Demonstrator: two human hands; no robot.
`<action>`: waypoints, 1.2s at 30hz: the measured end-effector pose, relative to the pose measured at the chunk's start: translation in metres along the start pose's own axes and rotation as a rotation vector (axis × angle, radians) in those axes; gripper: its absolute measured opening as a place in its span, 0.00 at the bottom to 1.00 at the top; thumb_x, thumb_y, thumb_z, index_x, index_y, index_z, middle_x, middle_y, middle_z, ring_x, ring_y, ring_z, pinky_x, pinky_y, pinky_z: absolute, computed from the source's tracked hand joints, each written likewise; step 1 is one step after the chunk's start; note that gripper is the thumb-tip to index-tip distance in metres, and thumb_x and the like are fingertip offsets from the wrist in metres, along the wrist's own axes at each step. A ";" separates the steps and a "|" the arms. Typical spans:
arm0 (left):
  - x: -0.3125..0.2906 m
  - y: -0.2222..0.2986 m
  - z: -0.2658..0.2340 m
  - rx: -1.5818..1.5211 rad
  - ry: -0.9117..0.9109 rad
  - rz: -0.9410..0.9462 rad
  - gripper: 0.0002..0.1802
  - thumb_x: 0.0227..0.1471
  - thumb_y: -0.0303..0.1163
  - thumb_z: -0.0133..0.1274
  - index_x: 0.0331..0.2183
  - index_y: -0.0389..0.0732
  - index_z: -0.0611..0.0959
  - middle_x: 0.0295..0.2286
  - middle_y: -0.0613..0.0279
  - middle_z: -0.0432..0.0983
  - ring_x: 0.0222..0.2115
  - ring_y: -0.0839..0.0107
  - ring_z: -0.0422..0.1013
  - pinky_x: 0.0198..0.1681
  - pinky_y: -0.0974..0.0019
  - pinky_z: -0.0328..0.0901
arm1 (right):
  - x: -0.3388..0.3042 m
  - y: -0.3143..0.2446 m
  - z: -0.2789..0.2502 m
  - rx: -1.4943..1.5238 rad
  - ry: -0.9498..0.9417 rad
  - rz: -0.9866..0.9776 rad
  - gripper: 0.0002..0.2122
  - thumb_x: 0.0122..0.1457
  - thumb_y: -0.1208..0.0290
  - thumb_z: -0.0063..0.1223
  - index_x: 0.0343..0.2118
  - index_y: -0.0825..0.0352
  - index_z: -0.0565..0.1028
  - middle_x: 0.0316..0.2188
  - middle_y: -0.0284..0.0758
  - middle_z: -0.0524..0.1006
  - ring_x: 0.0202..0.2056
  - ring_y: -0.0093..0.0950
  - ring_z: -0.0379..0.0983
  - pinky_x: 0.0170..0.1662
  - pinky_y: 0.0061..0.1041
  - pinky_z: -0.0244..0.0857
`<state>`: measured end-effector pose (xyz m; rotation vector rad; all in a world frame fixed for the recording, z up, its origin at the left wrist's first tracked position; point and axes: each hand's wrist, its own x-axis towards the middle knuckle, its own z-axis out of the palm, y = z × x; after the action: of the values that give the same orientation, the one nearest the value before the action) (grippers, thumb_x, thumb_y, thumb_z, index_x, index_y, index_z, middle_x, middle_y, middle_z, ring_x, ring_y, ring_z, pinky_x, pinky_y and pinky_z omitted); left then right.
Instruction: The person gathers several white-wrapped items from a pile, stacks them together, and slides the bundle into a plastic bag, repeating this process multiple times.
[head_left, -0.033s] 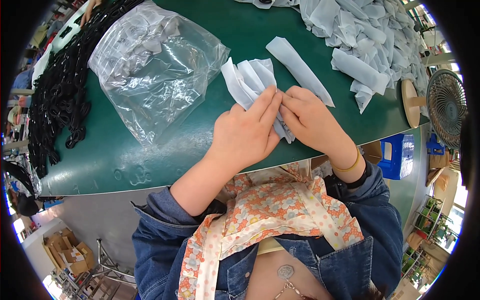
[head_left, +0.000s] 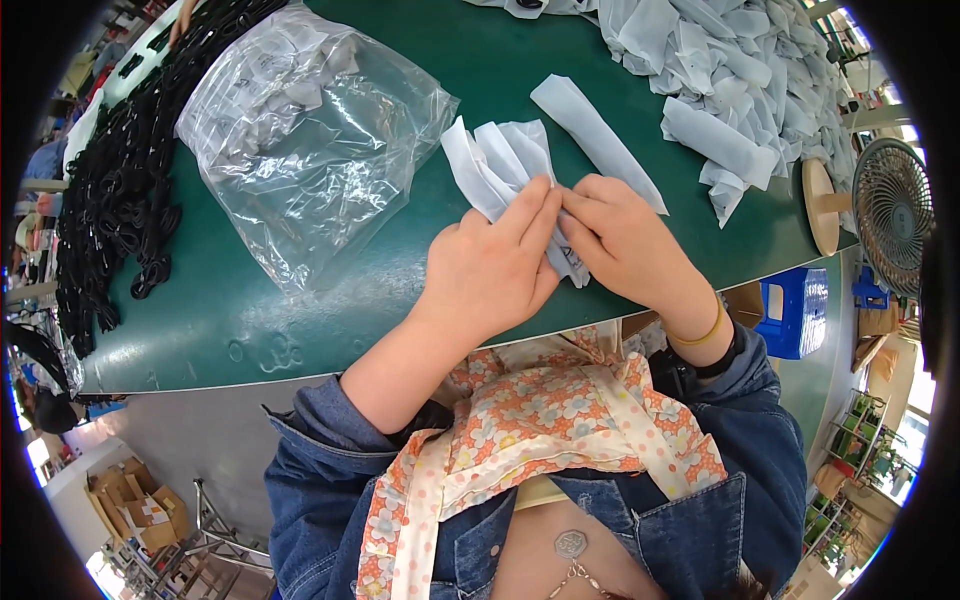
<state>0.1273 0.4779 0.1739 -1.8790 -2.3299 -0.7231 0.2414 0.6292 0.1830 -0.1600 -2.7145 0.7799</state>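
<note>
My left hand point(head_left: 488, 262) is closed around a small bunch of folded, frosted whitish plastic packets point(head_left: 502, 150), whose ends fan out beyond the knuckles. From the other side my right hand point(head_left: 625, 242) pinches the same bunch, its fingertips meeting the left fingertips at the edge. The lower end of the bunch, with some dark print, peeks out below the fingers. What the fingertips grip exactly is hidden. A single long frosted packet point(head_left: 598, 140) lies just beyond my right hand. To the left of the bunch rests a large clear plastic bag point(head_left: 345, 205), partly filled with similar packets.
Heaped frosted packets point(head_left: 740, 75) cover the far right of the green table point(head_left: 470, 70). Bundled black cords point(head_left: 125, 190) run along its left side. A fan point(head_left: 893, 215) and a round wooden piece point(head_left: 820, 205) stand at the right edge, a blue stool point(head_left: 803, 315) below. Another person's hand point(head_left: 182, 20) shows at upper left.
The other person's hand at the upper left has shifted slightly. My two hands and the packets stay practically as they were.
</note>
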 end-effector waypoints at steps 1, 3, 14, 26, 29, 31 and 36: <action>-0.001 0.000 -0.001 0.039 -0.030 -0.010 0.29 0.37 0.31 0.52 0.48 0.44 0.76 0.50 0.67 0.70 0.22 0.64 0.70 0.27 0.66 0.69 | 0.000 -0.005 -0.008 -0.071 0.088 -0.010 0.10 0.51 0.76 0.55 0.36 0.73 0.75 0.31 0.43 0.73 0.32 0.37 0.71 0.33 0.30 0.65; 0.001 -0.001 0.000 0.047 -0.016 0.004 0.29 0.37 0.33 0.53 0.48 0.43 0.76 0.49 0.67 0.70 0.21 0.64 0.70 0.25 0.66 0.69 | 0.000 -0.011 -0.021 -0.212 0.263 -0.030 0.10 0.50 0.77 0.56 0.36 0.73 0.74 0.31 0.43 0.73 0.33 0.37 0.71 0.34 0.30 0.65; 0.006 0.002 -0.005 0.055 -0.001 0.030 0.32 0.37 0.32 0.52 0.50 0.51 0.76 0.53 0.69 0.68 0.16 0.67 0.67 0.21 0.66 0.66 | -0.011 0.002 -0.004 0.209 0.001 0.199 0.11 0.52 0.79 0.53 0.39 0.74 0.74 0.33 0.39 0.73 0.32 0.34 0.71 0.34 0.27 0.64; 0.012 0.009 -0.013 0.171 -0.148 0.003 0.33 0.36 0.37 0.52 0.50 0.54 0.76 0.55 0.69 0.66 0.14 0.67 0.69 0.18 0.67 0.64 | 0.086 0.117 -0.056 -0.623 0.303 0.204 0.17 0.52 0.66 0.52 0.41 0.74 0.74 0.40 0.46 0.74 0.40 0.41 0.73 0.41 0.36 0.69; 0.014 0.009 -0.012 0.159 -0.146 0.001 0.31 0.36 0.37 0.52 0.49 0.54 0.76 0.54 0.69 0.67 0.14 0.67 0.69 0.17 0.66 0.64 | 0.084 0.141 -0.036 -0.825 0.255 0.306 0.17 0.51 0.65 0.53 0.40 0.74 0.74 0.39 0.48 0.73 0.39 0.44 0.72 0.42 0.39 0.68; 0.012 0.006 -0.011 0.162 -0.139 -0.001 0.31 0.36 0.38 0.52 0.49 0.53 0.77 0.54 0.67 0.66 0.14 0.66 0.69 0.17 0.66 0.65 | 0.081 0.133 -0.025 -0.904 0.231 0.290 0.17 0.51 0.64 0.55 0.38 0.74 0.73 0.37 0.49 0.73 0.38 0.46 0.70 0.42 0.40 0.67; 0.010 0.005 -0.010 0.145 -0.132 -0.005 0.31 0.37 0.38 0.52 0.49 0.52 0.77 0.54 0.67 0.66 0.14 0.66 0.69 0.17 0.66 0.65 | 0.016 0.050 -0.019 -0.764 0.209 0.142 0.17 0.49 0.65 0.59 0.36 0.73 0.74 0.34 0.46 0.72 0.37 0.43 0.69 0.38 0.39 0.66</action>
<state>0.1275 0.4840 0.1877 -1.9124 -2.3914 -0.4290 0.2338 0.6836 0.1757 -0.5655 -2.6663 -0.2711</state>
